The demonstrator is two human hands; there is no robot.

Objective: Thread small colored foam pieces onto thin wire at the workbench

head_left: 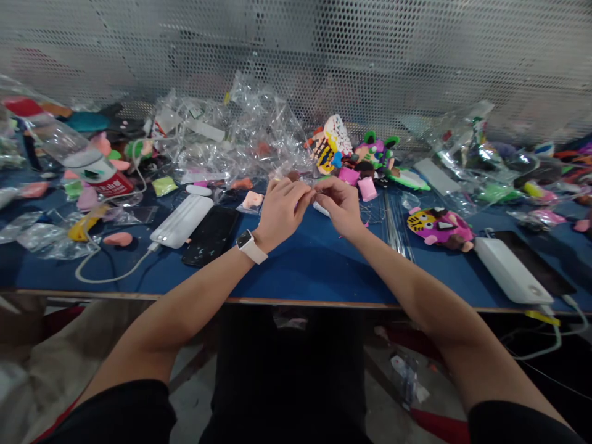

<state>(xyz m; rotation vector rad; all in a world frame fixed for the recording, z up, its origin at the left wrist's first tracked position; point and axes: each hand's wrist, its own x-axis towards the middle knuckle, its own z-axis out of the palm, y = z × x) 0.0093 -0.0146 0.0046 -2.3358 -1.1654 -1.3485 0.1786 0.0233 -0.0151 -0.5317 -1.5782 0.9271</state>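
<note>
My left hand (285,206), with a white-strapped watch (250,245) at its wrist, meets my right hand (340,202) above the blue table (300,265). Fingers of both hands are pinched together at the tips; whatever lies between them is too small to make out. Just behind my right hand are pink clay pieces (367,189). A small white object (320,209) shows partly under its fingers. Beside my left hand sits a lump of peach clay (252,200). Colourful clay figures (333,145) stand beyond the hands.
Crumpled clear plastic bags (259,129) pile against the perforated metal panel (370,55). At left are a white power bank (182,221), a black phone (211,235) and a tilted plastic bottle (78,151). To the right lie a purple-and-yellow clay figure (441,228) and another power bank (512,271).
</note>
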